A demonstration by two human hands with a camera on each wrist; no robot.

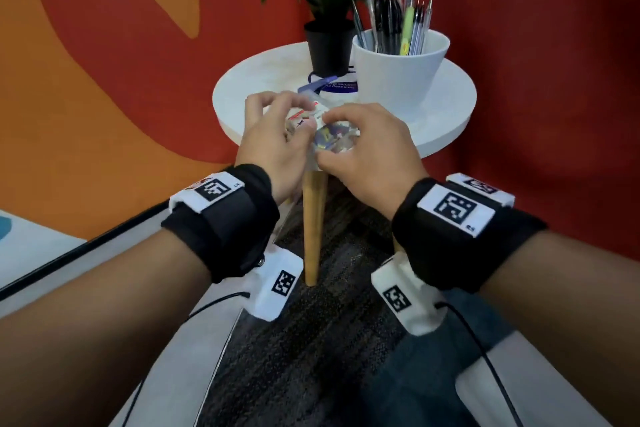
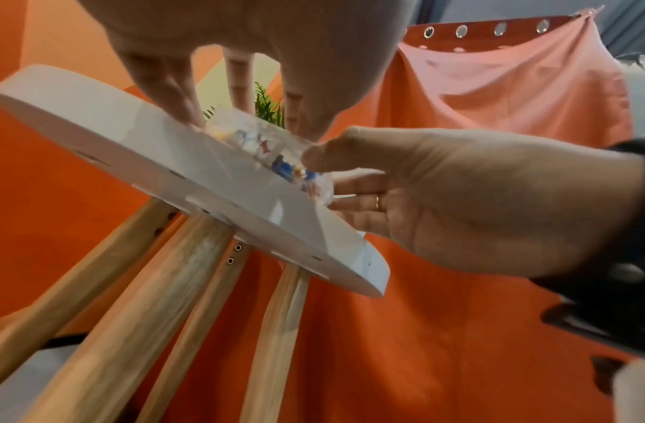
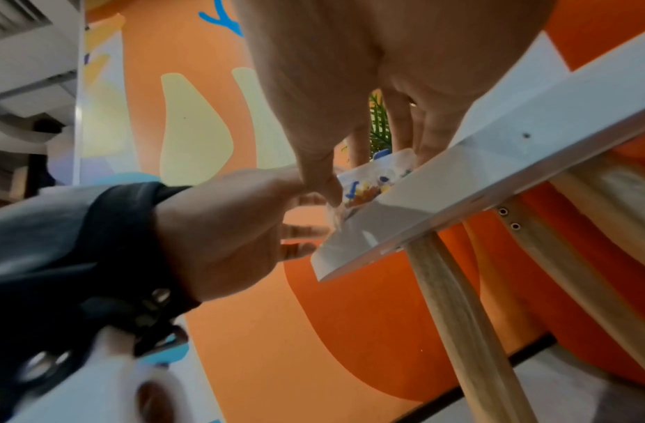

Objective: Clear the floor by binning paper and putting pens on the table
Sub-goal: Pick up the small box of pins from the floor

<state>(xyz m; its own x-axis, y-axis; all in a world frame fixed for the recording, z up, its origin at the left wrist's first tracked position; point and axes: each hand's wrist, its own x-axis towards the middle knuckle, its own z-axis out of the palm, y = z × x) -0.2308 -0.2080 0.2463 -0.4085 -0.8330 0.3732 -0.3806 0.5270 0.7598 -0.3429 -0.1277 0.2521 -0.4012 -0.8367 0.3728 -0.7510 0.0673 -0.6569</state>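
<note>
A small clear packet (image 1: 332,139) of coloured bits lies at the near edge of the round white table (image 1: 450,135). Both hands hold it. My left hand (image 1: 303,114) curls its fingers over the packet's left side. My right hand (image 1: 327,142) pinches the right side between thumb and fingers. From below, the left wrist view shows the packet (image 2: 263,143) overhanging the table rim (image 2: 169,183), with the right thumb on it. In the right wrist view the packet (image 3: 371,183) sits between both thumbs. Several pens (image 1: 391,24) stand in a white cup (image 1: 398,80) on the table.
A plant in a black pot (image 1: 329,45) and a blue lanyard (image 1: 329,83) sit behind the hands. Wooden table legs (image 1: 313,218) stand on dark carpet (image 1: 311,357). Orange and red walls close in behind and to the right. An orange curtain (image 2: 494,114) hangs nearby.
</note>
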